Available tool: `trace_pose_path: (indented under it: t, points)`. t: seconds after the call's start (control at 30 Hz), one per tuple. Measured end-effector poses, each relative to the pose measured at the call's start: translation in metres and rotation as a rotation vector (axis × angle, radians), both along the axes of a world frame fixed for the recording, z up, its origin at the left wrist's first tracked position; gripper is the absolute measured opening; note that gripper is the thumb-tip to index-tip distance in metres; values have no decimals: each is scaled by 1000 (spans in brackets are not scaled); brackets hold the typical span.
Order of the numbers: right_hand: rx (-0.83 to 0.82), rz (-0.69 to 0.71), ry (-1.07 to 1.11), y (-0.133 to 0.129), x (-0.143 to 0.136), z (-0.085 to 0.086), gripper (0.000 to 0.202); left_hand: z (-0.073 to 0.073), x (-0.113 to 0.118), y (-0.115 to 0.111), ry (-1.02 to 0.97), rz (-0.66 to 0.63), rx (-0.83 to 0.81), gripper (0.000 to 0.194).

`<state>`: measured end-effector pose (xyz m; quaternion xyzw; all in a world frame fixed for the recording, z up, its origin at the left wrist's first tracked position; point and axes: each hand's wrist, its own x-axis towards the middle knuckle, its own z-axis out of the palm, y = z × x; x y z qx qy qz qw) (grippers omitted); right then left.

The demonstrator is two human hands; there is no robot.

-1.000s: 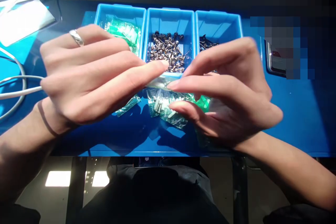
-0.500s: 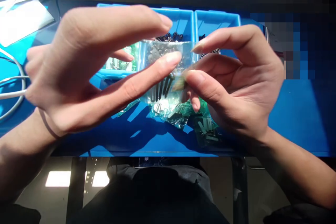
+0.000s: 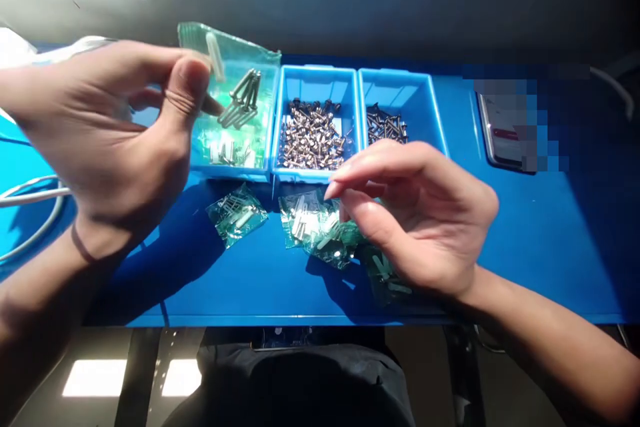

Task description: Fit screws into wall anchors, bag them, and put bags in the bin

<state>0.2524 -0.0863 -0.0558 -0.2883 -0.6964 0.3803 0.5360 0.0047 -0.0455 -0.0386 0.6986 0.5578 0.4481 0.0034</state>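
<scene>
My left hand [image 3: 135, 107] pinches a clear green plastic bag [image 3: 263, 67] between thumb and fingers, at the upper left. Long screws [image 3: 243, 99] and a white piece [image 3: 215, 57] show inside it. The bag hangs over the left blue bin [image 3: 235, 175], which holds more bagged parts. My right hand [image 3: 415, 213] is in front of the middle and right bins, its thumb and index tips close together; whether anything small lies between them is hidden. Short screws [image 3: 313, 137] fill the bottom of the middle bin, and dark screws [image 3: 387, 125] lie in the right bin.
Small green bags of parts lie in front of the bins: one at the left [image 3: 237, 215], several beneath and beside my right hand [image 3: 320, 223]. A phone [image 3: 505, 130] lies at the right of the blue table [image 3: 565, 247]. White cables [image 3: 35, 197] run along the left.
My left hand has moved left with the bag, away from my right hand. My right hand has come down slightly and let go of the bag. The bins are now less covered.
</scene>
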Motion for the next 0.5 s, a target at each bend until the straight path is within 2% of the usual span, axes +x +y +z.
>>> trace_pose_path:
  t: [0.13,0.23,0.37,0.5]
  points:
    - [45,17,15,1,0,-2,24,1,-4,18,24,49,-61,31]
    - [72,28,7,3,-2,-2,21,-1,-9,23,117,-6,-105,40]
    - [123,27,-52,3,-2,-1,20,-4,-15,21,283,-59,-79,32]
    - [246,-4,-216,1,1,-1,20,-3,-20,18,474,-124,11,23]
